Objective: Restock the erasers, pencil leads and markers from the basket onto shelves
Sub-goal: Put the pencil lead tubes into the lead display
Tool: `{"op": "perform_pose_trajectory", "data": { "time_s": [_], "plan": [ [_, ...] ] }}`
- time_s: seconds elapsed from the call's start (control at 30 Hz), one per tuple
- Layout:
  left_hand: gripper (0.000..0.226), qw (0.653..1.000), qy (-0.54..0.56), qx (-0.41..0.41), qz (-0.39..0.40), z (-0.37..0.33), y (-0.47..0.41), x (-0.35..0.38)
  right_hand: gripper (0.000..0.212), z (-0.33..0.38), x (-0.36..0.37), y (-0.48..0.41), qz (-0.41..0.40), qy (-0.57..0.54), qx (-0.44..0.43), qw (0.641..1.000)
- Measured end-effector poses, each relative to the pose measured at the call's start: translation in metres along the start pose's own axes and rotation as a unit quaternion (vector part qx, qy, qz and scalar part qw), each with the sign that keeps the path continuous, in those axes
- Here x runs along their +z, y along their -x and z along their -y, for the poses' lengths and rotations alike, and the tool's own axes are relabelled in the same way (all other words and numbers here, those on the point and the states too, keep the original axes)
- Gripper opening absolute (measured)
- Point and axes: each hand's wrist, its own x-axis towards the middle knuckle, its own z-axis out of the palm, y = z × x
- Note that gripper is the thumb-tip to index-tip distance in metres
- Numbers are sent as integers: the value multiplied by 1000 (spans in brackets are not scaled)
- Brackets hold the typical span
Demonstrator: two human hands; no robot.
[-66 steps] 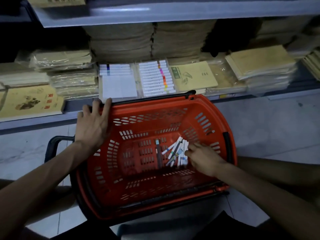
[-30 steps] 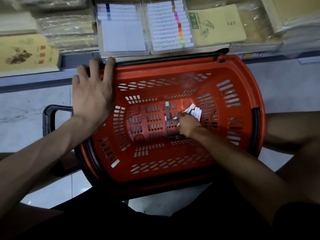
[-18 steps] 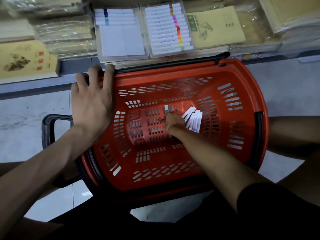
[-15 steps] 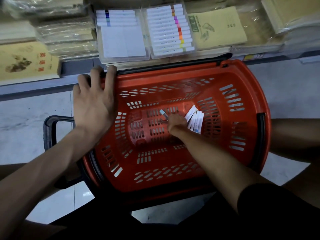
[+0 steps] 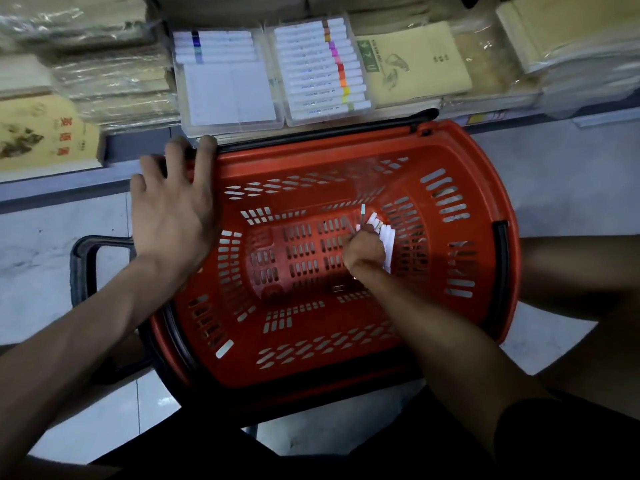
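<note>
- Red plastic basket sits on the floor, hard against the low shelf. On its bottom, toward the right end, lies a small bunch of white markers.
- Right grip is down on that bottom with its fingers curled round a few markers. One held marker sticks out of the top of the fist, coloured end toward the shelf. How many it holds I cannot tell.
- Loose markers lie touching the right grip on its right side. They are packed side by side, long axes running roughly away from the person.
- Left grip holds nothing. It lies flat with fingers spread on the basket's far left rim, seemingly steadying it.
- Right is much the nearer to the bunch. Left is well apart from it, across the basket.
- Part-filled tray stands on the shelf just beyond the basket's far rim, ahead and to the left of the right grip. A few markers lie at its back and the rest of it is bare.
- Markers in that tray lie crosswise, left to right. By my reckoning the held ones will need about a quarter turn on the way over the rim.
- Full tray stands just right of it, more nearly straight ahead of the right grip, and looks to have no room.
</note>
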Motion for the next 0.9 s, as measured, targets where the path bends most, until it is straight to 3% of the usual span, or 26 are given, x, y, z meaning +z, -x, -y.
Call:
{"op": "perform_pose_trajectory", "data": {
  "time_s": [0.13, 0.37, 0.5, 0.77, 0.9],
  "plan": [
    [81, 1000, 2, 1, 3, 0, -1, 0, 39, 15, 6, 7, 37, -12, -13, 999],
    [83, 1000, 2, 2, 5, -1, 0, -1, 64, 26, 26, 16, 22, -65, 73, 995],
    [83, 1000, 2, 2, 6, -1, 1, -1, 69, 28, 22, 15, -11, -64, 94, 993],
    [87, 1000, 2, 2, 14, 0, -1, -1, 52, 28, 27, 24, 60, -61, -3, 996],
    [83, 1000, 6, 2, 8, -1, 1, -1, 55, 32, 10, 18, 9, -66, 90, 994]
  ]
}}
